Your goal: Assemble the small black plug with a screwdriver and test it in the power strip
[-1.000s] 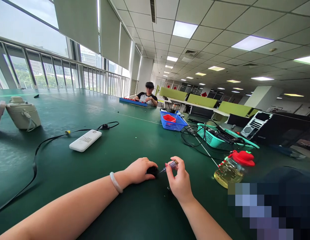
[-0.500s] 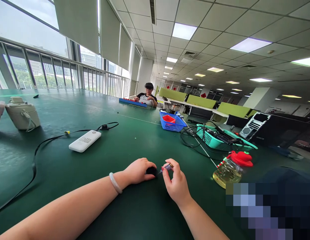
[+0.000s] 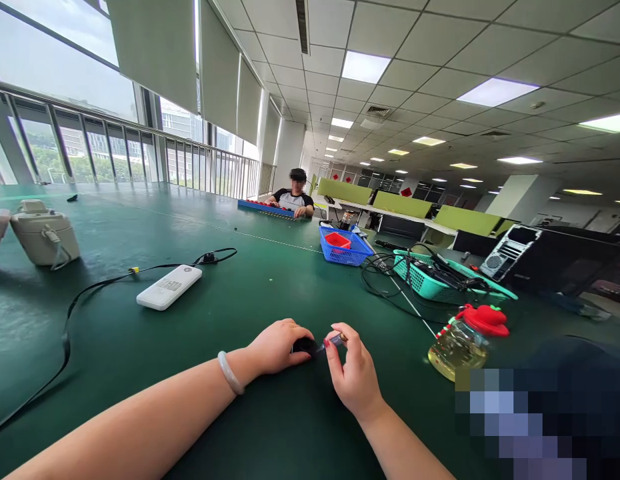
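Observation:
My left hand [image 3: 280, 347], with a pale bangle on its wrist, is closed around the left side of a small black rounded object [image 3: 304, 346] on the green table. The palm and fingers hide part of that object, so I cannot tell its kind. My right hand [image 3: 354, 370] pinches a small screwdriver [image 3: 334, 342] between thumb and fingertips. It has a translucent handle with a brownish end. Its thin tip points left at the black object's edge; whether they touch is too small to tell.
A white power bank [image 3: 170, 287] and a black strap [image 3: 70, 320] lie left, near a beige container [image 3: 45, 230]. Rightward are a red-lidded jar [image 3: 460, 347], a teal basket [image 3: 425, 283] of cables and a blue basket [image 3: 345, 250]. A person [image 3: 293, 193] sits at the far end.
My hands keep nearly the same hold and position. The view has tilted slightly, shifting the scene a little downward. The far person's hand has lowered toward the table.

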Motion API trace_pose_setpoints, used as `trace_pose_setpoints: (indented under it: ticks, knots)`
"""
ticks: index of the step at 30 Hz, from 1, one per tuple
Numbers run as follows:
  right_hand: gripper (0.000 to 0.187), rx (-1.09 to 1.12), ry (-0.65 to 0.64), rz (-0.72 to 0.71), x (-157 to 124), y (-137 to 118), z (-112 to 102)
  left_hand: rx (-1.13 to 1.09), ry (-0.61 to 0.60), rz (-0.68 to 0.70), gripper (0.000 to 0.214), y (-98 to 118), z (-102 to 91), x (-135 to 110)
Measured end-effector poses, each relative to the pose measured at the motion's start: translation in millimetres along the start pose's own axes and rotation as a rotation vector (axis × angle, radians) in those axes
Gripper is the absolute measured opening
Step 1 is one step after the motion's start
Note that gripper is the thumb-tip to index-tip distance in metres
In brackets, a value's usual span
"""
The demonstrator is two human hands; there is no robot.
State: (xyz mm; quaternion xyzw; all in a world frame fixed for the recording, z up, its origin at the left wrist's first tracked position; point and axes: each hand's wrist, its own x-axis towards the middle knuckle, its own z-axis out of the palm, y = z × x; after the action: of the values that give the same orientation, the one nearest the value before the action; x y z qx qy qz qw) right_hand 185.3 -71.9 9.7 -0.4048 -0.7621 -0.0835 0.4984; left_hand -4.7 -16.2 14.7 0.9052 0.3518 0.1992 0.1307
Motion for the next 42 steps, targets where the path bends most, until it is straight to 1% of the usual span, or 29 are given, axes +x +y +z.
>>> trace_pose_setpoints:
  ticks: [6,10,12,15,16,18,21,26,29,33,36,38,39,41,42]
  knots:
    - [0.024,-0.020,-0.003,-0.008,0,0,1,0.000,-0.007,0.006,0.030,-1,0.7,0]
    - [0.025,-0.032,0.012,-0.042,1,-1,0,0.004,-0.012,0.002,0.030,0,-0.3,0]
    - [0.028,-0.034,0.065,-0.094,2,-3,-2,0.009,-0.012,-0.003,0.029,1,-0.6,0]
    - [0.036,-0.026,0.194,-0.212,4,-8,-5,0.006,-0.017,-0.012,0.030,1,-0.1,0]
    - [0.038,-0.022,0.216,-0.246,4,-9,-6,0.004,-0.018,-0.013,0.030,1,0.3,0]
    - [0.040,-0.015,0.206,-0.285,5,-11,-6,0.001,-0.017,-0.011,0.030,1,1.1,0]
    - [0.037,-0.020,0.164,-0.283,5,-11,-4,0.004,-0.016,-0.008,0.031,1,1.8,1]
    - [0.026,-0.044,0.067,-0.196,4,-7,1,0.006,-0.006,0.009,0.030,1,1.7,0]
    - [0.022,-0.059,0.014,-0.170,5,-6,1,0.007,-0.003,0.021,0.029,1,1.9,0]
    - [0.021,-0.064,-0.006,-0.138,5,-6,2,-0.009,0.007,0.050,0.030,0,2.5,0]
    - [0.022,-0.003,-0.010,-0.064,2,-5,2,-0.033,0.030,0.054,0.035,1,2.0,-1]
    - [0.022,0.109,0.030,0.036,1,-2,1,-0.034,0.046,0.033,0.038,2,0.9,-1]
    - [0.023,0.183,0.083,0.106,1,0,-1,-0.035,0.053,0.019,0.040,3,0.2,-1]
    - [0.026,0.344,0.239,0.281,3,8,-5,-0.048,0.066,-0.009,0.043,4,-1.1,-1]
    - [0.027,0.416,0.338,0.386,4,13,-7,-0.065,0.075,-0.021,0.044,5,-1.5,-1]
